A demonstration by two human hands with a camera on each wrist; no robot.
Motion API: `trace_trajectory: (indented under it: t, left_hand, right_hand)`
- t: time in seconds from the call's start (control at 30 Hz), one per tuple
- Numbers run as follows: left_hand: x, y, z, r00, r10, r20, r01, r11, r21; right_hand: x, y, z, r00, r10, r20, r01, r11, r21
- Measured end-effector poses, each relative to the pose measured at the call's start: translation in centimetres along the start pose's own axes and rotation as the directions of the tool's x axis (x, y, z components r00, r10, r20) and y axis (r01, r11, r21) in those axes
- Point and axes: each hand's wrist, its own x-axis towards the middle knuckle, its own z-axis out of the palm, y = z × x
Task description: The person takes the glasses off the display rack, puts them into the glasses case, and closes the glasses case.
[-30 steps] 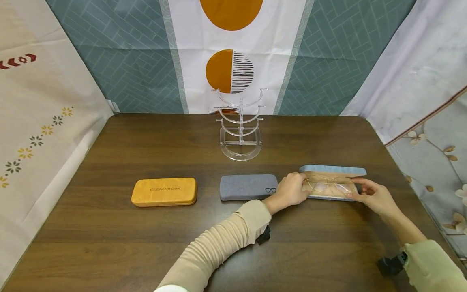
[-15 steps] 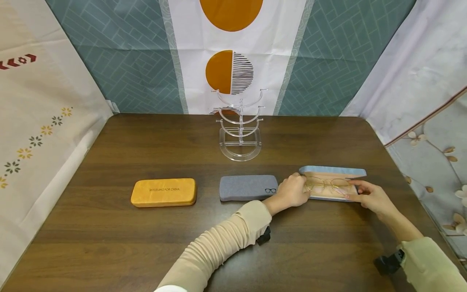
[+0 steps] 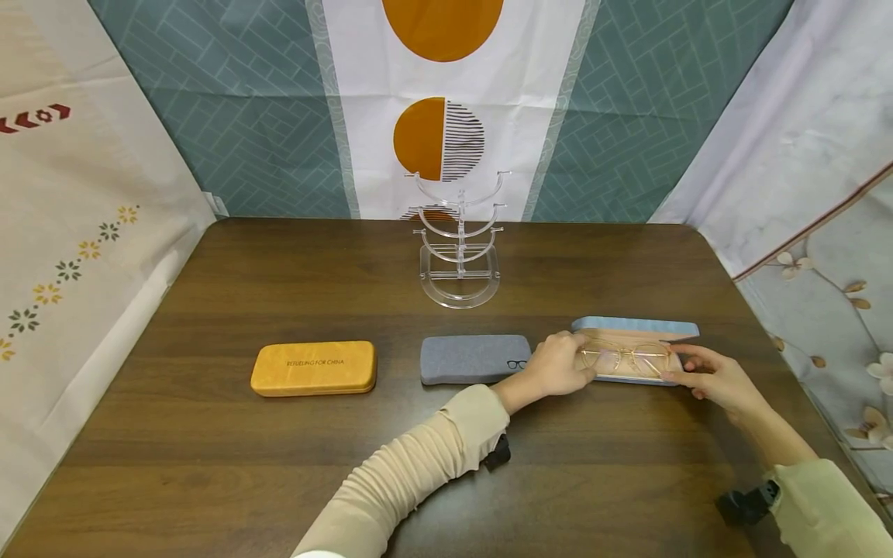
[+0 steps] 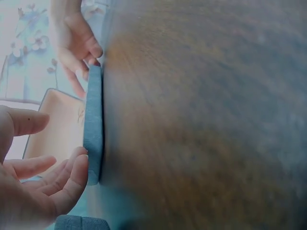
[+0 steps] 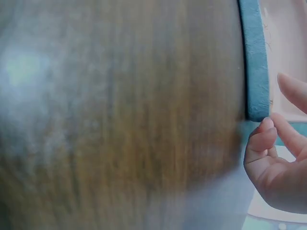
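Observation:
A light blue glasses case stands open at the right of the table, its lid raised at the back and its lining pale pink. Thin gold-framed glasses lie inside it. My left hand is at the case's left end, fingertips touching the rim, as the left wrist view shows, with thumb and fingers apart. At the right end, my right hand has thumb and index spread, and its fingers touch the case's corner. Neither hand visibly pinches the glasses.
A grey-blue glasses case, closed, lies just left of my left hand. Farther left is a closed yellow case. A clear acrylic tiered stand rises at the back middle of the wooden table.
The glasses have come down and slightly forward into the open case. Both hands stay at its ends, with only small shifts. The other cases and the stand have not moved.

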Motion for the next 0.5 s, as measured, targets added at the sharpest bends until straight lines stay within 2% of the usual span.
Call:
trace_trajectory:
  t: [0.17,0.4,0.5]
  left_hand:
    - [-0.3,-0.1,-0.5,0.999,-0.003,-0.053,-0.002,0.996,-0.091]
    - [-0.6,-0.3,-1.2,0.984,-0.087,-0.158,0.049,0.972,-0.231]
    - [-0.5,-0.5,-1.4,0.974,-0.117,-0.192,0.061,0.961,-0.271]
  right_hand:
    - [-0.5,0.1,-0.4,0.999,0.016,-0.032,-0.014,0.999,0.041]
    - [-0.8,-0.2,-1.5,1.0,0.005,0.003,-0.006,0.969,0.245]
    - [-0.5,-0.4,-1.8,0.999,-0.002,0.035,-0.006,0.975,0.222]
